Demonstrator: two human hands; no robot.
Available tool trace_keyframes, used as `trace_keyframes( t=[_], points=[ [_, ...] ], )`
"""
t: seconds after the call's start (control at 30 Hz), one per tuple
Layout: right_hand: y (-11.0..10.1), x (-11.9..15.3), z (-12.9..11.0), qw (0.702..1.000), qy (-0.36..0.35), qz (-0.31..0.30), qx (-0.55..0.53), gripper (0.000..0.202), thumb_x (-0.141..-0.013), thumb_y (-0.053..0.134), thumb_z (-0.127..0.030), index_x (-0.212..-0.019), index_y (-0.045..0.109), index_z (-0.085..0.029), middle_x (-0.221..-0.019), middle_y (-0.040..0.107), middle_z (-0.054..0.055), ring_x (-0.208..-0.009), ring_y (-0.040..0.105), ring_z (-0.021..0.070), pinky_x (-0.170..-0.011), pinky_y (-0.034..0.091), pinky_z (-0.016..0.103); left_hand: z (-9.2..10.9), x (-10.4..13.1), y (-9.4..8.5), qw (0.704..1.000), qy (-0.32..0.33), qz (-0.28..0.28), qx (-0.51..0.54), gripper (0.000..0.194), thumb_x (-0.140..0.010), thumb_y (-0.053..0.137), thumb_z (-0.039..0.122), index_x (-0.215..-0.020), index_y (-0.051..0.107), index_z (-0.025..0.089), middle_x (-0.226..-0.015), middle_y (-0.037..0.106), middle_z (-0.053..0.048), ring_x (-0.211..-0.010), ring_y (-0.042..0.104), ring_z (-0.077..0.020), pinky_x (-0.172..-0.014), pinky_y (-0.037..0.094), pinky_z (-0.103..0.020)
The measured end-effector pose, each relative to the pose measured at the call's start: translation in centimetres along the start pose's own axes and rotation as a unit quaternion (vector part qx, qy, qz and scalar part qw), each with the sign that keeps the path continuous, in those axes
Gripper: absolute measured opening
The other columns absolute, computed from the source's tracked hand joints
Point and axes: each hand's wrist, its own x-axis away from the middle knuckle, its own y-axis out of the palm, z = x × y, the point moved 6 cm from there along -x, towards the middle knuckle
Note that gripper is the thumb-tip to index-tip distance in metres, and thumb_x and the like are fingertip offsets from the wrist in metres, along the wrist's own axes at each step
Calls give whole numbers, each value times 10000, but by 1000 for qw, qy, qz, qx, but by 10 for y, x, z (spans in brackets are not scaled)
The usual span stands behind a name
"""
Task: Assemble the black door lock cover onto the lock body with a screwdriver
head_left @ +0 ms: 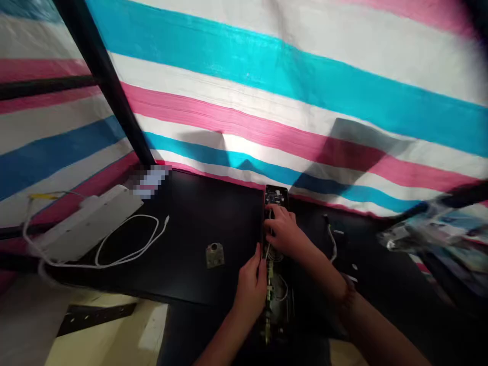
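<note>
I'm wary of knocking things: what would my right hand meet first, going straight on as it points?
Your right hand would likely meet the left rim of the open casing, just past the fingertips, though their height against it is unclear.

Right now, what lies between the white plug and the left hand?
Between the plug and left hand lies a small squarish part, in the head view.

Device (281, 305) is long, narrow and dark-cased, open, with inner circuitry exposed. It lies lengthwise on the black table (186, 254).
</note>
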Motion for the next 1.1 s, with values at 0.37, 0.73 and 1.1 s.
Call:
trace_keyframes(
  t=[0.37, 0.73, 1.1],
  points=[
    [-10, 13, 26, 968, -44, 172, -180, 122, -874, 589, -172, -965, 653, -223, -1378, 521, 137, -1270, 534, 292, -1007, 440, 475, -9, -1, -2, 998, -1, 45, 41, 497, -1025, 451, 381, -1474, 498, 173, -1435, 618, -110, -1329, 577, -257, -1126, 444, -387],
    [-11, -2, 37, 973, 47, 188, -126, 165, -880, 624, -238, -1017, 715, -240, -1117, 673, 76, -1093, 572, 287, -945, 385, 459, -13, 1, -2, 998, 4, 36, 57, 501, -1025, 464, 413, -1488, 476, 222, -1473, 585, -87, -1364, 546, -259, -1144, 439, -405],
    [-18, 0, 20, 973, 82, 206, -68, 215, -853, 578, -173, -1046, 663, -216, -1077, 685, 63, -1069, 578, 270, -940, 324, 425, -21, 3, -3, 998, 16, 36, 42, 482, -1026, 470, 418, -1475, 496, 244, -1479, 580, -78, -1376, 534, -257, -1155, 439, -408]
  ],
)
